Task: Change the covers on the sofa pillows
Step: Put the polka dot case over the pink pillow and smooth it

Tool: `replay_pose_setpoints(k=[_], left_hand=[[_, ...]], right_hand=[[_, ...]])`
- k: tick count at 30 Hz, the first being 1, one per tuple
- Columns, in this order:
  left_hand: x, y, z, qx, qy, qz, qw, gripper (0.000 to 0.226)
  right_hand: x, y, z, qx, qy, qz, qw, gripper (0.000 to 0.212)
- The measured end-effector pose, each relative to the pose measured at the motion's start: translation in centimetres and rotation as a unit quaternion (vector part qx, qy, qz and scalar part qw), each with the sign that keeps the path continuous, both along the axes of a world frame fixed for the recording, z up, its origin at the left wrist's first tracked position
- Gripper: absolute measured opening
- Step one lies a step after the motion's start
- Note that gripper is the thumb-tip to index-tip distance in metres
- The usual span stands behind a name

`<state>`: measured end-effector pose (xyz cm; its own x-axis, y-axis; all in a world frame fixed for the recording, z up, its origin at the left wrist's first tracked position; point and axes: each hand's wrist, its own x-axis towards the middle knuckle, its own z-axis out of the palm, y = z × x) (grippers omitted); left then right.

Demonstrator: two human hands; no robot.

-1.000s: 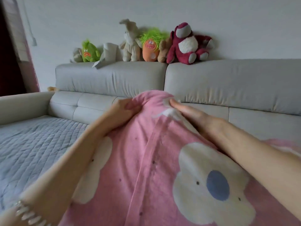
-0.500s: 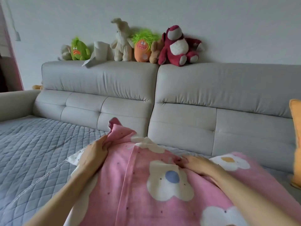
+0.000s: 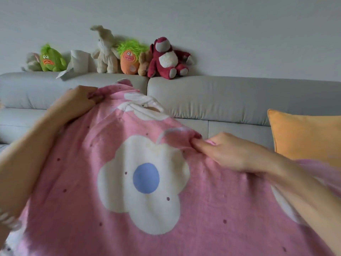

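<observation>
- Head view: left hand grips the pink cover at its far top edge.
- Right hand pinches the same edge, lower and nearer.
- Cover hangs between them above the sofa, its length running toward the camera.
- Orange pillow sits just beyond the right hand, likely next.

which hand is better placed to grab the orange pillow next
Right, likely. The right hand pinches the pink cover just beside the orange pillow; the left hand grips the cover's far-left edge.
</observation>
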<state>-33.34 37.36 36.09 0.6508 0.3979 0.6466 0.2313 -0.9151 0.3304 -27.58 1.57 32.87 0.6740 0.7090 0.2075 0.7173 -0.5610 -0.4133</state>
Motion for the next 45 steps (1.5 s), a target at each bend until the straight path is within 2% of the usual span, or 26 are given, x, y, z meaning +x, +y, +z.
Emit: replay_pose_setpoints(k=[3,6,8,10,12,14,16,18,20,22,23,25,27,28,29,31,33,35,37,39,40,42,43,45], left_hand=[[-0.6,-2.4,-2.0,0.017,0.033,-0.014,0.999,0.024],[-0.1,-6.0,-8.0,0.036,0.064,-0.025,0.997,0.028],[0.3,-8.9,-13.2,0.066,0.103,-0.005,0.992,0.032],[0.7,-11.0,-17.6,0.093,0.116,-0.011,0.989,0.041],[1.0,-11.2,-20.3,0.061,0.125,-0.007,0.990,0.043],[1.0,-9.9,-21.6,-0.001,0.120,0.010,0.993,0.039],[0.7,-8.4,-22.3,-0.044,0.085,0.023,0.995,0.041],[0.3,-6.4,-21.6,-0.119,0.012,0.029,0.992,0.049],[0.5,-4.4,-19.7,-0.180,-0.084,0.030,0.980,0.048],[1.3,-3.4,-17.0,-0.196,-0.168,0.018,0.966,0.044],[1.9,-3.3,-15.7,-0.201,-0.208,0.013,0.957,0.041],[3.4,-2.8,-13.4,-0.241,-0.291,0.002,0.926,0.029],[4.6,-1.5,-11.8,-0.281,-0.348,0.019,0.894,0.020],[5.1,-0.7,-11.5,-0.285,-0.353,0.032,0.891,0.019],[5.4,-0.2,-11.8,-0.280,-0.332,0.047,0.900,0.019],[5.6,-0.7,-14.6,-0.246,-0.202,0.103,0.942,0.019],[5.5,-2.5,-19.8,-0.201,-0.054,0.132,0.969,0.022],[5.5,-4.2,-23.3,-0.166,0.023,0.118,0.979,0.030],[6.3,-4.3,-23.9,-0.150,0.025,0.108,0.982,0.035],[7.2,-3.6,-23.3,-0.129,0.040,0.104,0.985,0.030],[7.4,-3.2,-23.2,-0.115,0.075,0.097,0.986,0.027],[7.7,-2.6,-23.3,-0.105,0.191,0.045,0.975,0.032],[7.5,-2.4,-23.6,-0.125,0.244,0.006,0.962,0.033],[6.4,-2.0,-24.0,-0.174,0.293,-0.083,0.936,0.047]], right_hand=[[-0.3,0.5,-2.0,-0.108,0.053,0.032,0.992,0.054],[0.7,1.2,-5.6,-0.201,0.118,0.057,0.971,0.057],[2.1,1.9,-8.5,-0.126,0.174,0.035,0.976,0.057],[3.7,3.4,-11.3,0.020,0.185,-0.019,0.982,0.061],[4.8,5.5,-13.3,0.097,0.197,-0.047,0.974,0.072],[5.1,8.2,-14.3,0.112,0.223,-0.056,0.967,0.081],[5.1,10.9,-14.7,0.104,0.247,-0.076,0.960,0.090],[5.2,13.4,-15.4,0.108,0.266,-0.061,0.956,0.096],[5.8,15.7,-15.8,0.117,0.305,-0.024,0.945,0.090],[6.7,18.0,-14.2,0.153,0.326,-0.038,0.932,0.080],[7.4,19.1,-12.5,0.174,0.298,-0.060,0.937,0.077],[8.9,21.6,-8.0,0.215,0.166,-0.097,0.958,0.069],[10.1,24.0,-3.8,0.235,0.016,-0.084,0.968,0.066],[10.9,25.0,-2.8,0.236,-0.011,-0.056,0.970,0.067],[11.8,25.8,-3.1,0.218,-0.001,-0.022,0.976,0.072],[14.0,26.6,-7.4,0.145,0.076,0.018,0.986,0.086],[15.2,25.7,-14.8,0.049,0.137,-0.027,0.989,0.082],[15.4,24.5,-19.6,0.031,0.190,-0.082,0.978,0.081],[15.6,23.4,-20.0,0.068,0.238,-0.099,0.964,0.084],[15.1,22.3,-18.2,0.123,0.344,-0.049,0.930,0.069],[14.2,21.9,-17.3,0.138,0.384,0.009,0.913,0.062],[12.4,22.3,-17.2,0.107,0.403,0.099,0.903,0.058],[12.0,23.0,-17.6,0.105,0.403,0.103,0.903,0.059],[11.6,24.7,-18.2,0.135,0.395,0.042,0.908,0.050]])
